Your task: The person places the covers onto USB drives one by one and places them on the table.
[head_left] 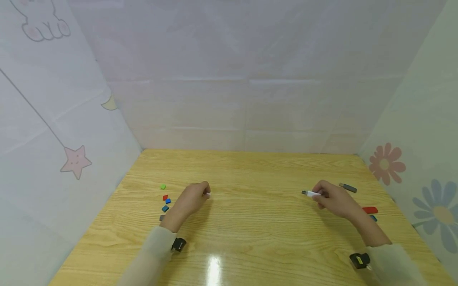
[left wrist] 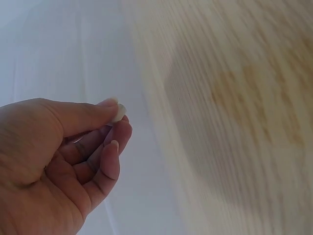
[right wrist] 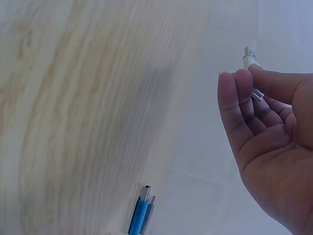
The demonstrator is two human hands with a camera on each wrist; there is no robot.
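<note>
Between thumb and fingertips, my left hand [head_left: 191,198] pinches a small white cap [left wrist: 120,112], raised over the wooden table. Most of the cap is hidden by the fingers in the head view. Over on the other side, my right hand [head_left: 333,198] grips a white USB flash drive [head_left: 312,194] by its body. The drive's bare metal plug points left in the head view and sticks up past the thumb in the right wrist view. A wide gap separates the two hands.
Left of my left hand lie several small caps: a green one [head_left: 163,186], a red one [head_left: 165,197], a blue one [head_left: 168,201]. Around my right forearm are a grey flash drive [head_left: 348,188], a red one [head_left: 370,210] and a blue one [right wrist: 140,215]. Printed curtains surround the table.
</note>
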